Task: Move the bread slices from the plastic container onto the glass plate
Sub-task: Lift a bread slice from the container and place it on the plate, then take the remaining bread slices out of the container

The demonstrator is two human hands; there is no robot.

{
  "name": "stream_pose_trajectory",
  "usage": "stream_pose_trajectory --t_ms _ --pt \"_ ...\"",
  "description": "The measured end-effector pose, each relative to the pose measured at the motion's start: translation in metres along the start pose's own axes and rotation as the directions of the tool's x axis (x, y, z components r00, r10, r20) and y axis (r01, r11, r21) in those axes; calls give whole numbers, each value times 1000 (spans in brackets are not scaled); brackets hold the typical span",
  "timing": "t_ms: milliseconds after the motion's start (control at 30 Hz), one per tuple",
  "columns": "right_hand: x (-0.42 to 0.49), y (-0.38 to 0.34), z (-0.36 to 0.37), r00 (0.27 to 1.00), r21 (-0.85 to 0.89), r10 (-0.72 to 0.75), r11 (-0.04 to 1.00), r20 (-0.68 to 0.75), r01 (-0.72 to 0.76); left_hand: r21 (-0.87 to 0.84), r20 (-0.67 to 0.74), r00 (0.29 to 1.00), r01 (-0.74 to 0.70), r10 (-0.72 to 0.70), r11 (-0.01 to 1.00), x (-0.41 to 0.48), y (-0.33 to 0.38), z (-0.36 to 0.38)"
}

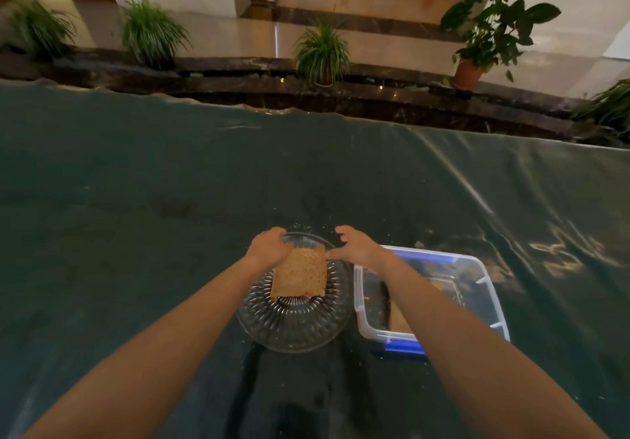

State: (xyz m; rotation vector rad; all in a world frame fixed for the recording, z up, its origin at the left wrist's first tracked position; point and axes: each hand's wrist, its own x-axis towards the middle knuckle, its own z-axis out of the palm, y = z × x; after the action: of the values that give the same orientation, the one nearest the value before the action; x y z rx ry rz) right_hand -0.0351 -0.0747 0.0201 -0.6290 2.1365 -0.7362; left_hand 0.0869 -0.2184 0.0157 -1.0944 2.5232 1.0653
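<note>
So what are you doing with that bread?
A person is moving bread from a clear plastic container with blue clips to a round ribbed glass plate on a dark green table cover. The left hand holds the far corner of a square brown bread slice over the plate. The right hand hovers open beside it, touching nothing clearly. At least one more slice seems to remain in the container, partly hidden by the right forearm.

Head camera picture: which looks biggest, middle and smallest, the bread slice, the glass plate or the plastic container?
1. Plastic container, though the right arm hides part of it.
2. Glass plate, only a little smaller-looking, so that order is unsure.
3. Bread slice, clearly smallest.
</note>
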Motion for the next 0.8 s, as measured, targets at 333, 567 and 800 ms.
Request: stream_pose_trajectory --t_ms 333,567,800 --pt "-50 52 -83 998 138 -53 989 40 47 -174 -5 993 -114 115 978 -32 102 27" --pt "-73 109 -115 998 112 31 993 49 -37 -332 176 979 -38 101 942 -37 140 78" --pt "-79 156 -116 988 138 153 979 -7 -151 -285 222 975 74 -9 956 -31 148 120"
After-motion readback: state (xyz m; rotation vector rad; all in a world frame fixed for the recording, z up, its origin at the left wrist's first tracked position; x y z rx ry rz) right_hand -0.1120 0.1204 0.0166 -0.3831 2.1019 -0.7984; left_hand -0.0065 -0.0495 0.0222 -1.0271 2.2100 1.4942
